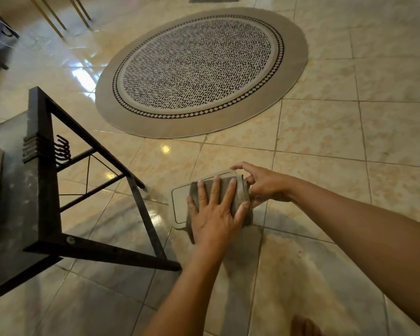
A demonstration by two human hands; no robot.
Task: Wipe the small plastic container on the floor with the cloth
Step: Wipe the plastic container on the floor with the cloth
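Note:
A small, pale rectangular plastic container (180, 202) with rounded corners lies on the tiled floor. A folded grey cloth (240, 192) covers most of its top. My left hand (214, 214) presses flat on the cloth, fingers spread. My right hand (264, 184) grips the container's far right edge with fingertips curled around it, next to the cloth. Much of the container is hidden under the cloth and my left hand.
A black metal table frame (46, 190) stands close on the left, one leg ending near the container. A round patterned rug (199, 69) lies farther ahead. Glossy beige tiles (349, 141) stretch to the right. A bare foot (303, 326) shows at the bottom edge.

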